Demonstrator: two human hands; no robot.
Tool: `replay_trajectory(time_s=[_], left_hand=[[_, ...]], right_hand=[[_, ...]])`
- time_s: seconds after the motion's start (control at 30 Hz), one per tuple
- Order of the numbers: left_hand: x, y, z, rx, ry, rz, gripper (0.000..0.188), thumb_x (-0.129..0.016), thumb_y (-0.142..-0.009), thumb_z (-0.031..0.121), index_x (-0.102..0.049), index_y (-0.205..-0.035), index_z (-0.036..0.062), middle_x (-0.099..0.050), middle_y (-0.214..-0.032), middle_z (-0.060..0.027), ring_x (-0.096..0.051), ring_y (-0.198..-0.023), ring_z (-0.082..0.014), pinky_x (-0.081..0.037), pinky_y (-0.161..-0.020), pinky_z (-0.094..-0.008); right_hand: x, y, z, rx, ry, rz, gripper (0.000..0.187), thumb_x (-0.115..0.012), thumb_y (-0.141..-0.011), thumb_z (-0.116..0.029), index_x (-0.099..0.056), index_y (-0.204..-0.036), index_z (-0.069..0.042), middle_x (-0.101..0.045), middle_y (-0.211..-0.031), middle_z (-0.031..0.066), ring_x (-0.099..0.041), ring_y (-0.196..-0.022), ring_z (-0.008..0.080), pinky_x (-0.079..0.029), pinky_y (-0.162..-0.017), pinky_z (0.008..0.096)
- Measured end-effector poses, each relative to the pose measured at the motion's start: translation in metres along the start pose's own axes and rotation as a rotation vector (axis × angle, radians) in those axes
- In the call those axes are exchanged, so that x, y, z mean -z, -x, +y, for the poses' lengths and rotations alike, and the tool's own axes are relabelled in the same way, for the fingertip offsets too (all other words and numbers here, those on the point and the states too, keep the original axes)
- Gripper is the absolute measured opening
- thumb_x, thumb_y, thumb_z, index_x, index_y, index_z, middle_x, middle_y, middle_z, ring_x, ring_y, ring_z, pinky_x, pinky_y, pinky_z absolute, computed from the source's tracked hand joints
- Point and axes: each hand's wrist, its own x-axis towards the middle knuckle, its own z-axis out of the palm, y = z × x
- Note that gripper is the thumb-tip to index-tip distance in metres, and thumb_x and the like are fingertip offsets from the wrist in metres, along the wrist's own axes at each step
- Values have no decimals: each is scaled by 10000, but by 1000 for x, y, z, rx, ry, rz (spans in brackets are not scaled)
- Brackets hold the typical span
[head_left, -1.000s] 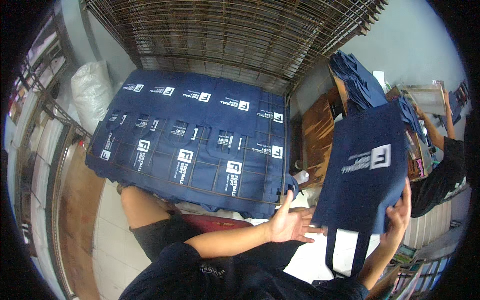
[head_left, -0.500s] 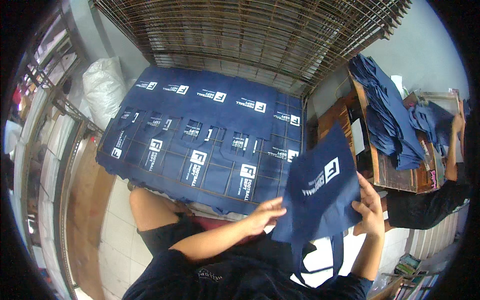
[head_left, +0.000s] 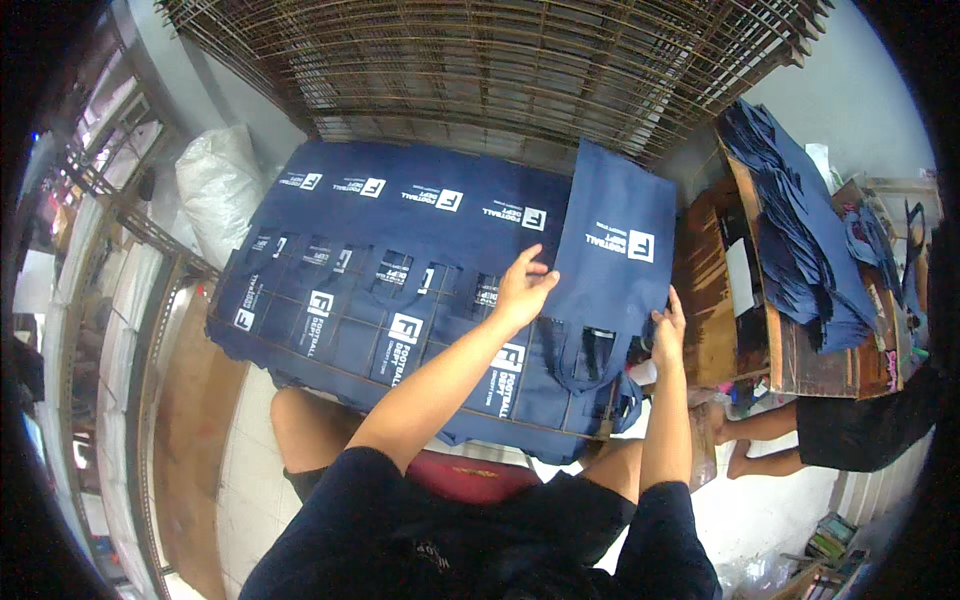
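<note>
A navy blue fabric bag with a white print and handles lies at the right end of a row of similar bags, its top reaching the back edge. At its lower right corner my right hand pinches the edge. My left hand is by the bag's lower left edge, fingers stretched and apart; whether they touch the fabric is hard to tell. The bag's handle loops hang toward me over a wire rack. Other navy bags overlap in rows across the rack.
Stacked wire racks rise behind the bags. To the right, a wooden table carries a heap of navy bags. Another person's legs show beside it. A white sack and metal shelving stand at left.
The bag went from tilted in the air at my right to laid out at the row's right end. Both hands moved forward with it, and my left fingers spread.
</note>
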Motion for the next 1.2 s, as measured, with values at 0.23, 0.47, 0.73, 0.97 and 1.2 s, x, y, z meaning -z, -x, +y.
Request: replay_trajectory(time_s=[0.23, 0.47, 0.73, 0.97, 1.2], left_hand=[[115, 172, 6, 94, -219, -440, 518, -685, -817, 200, -487, -1263, 25, -569, -1198, -127, -586, -1029, -190, -457, -907, -338], [234, 317, 25, -74, -1063, -196, 405, -723, -701, 315, -628, -1017, 80, -592, -1006, -108, -555, -962, -301, -403, -839, -427], [262, 335, 0, -128, -1024, -91, 502, -653, -679, 461, -646, -985, 63, -562, -1015, -114, -517, -988, -300, -323, -886, -444], [261, 335, 0, -147, -996, -92, 500, -619, -723, 480, -632, -972, 47, -560, -998, -138, -509, -953, -318, -325, -850, -446], [262, 331, 0, -152, -991, -102, 508, -621, -713, 492, -636, -963, 50, -562, -997, -139, -507, -950, -317, -323, -845, -448]], right_hand=[[-4, -84, 87, -79, 110, 26, 655, -398, -749, 121, -338, -1386, -20, -578, -1161, 118, -579, -939, 171, -447, -831, 262], [-13, -88, 63, -147, 226, 67, 644, -426, -757, 90, -353, -1386, -28, -581, -869, 55, -524, -734, 121, -438, -729, 249], [-5, -112, 90, -78, 271, 83, 641, -412, -750, 94, -347, -1381, 0, -605, -949, 92, -551, -743, 134, -452, -723, 257], [-12, -107, 89, -98, 216, 122, 625, -417, -755, 76, -362, -1373, 2, -619, -952, 95, -545, -718, 118, -446, -680, 242], [-5, -112, 100, -70, 235, 90, 632, -412, -761, 58, -345, -1386, -10, -596, -900, 63, -526, -676, 114, -448, -650, 253]])
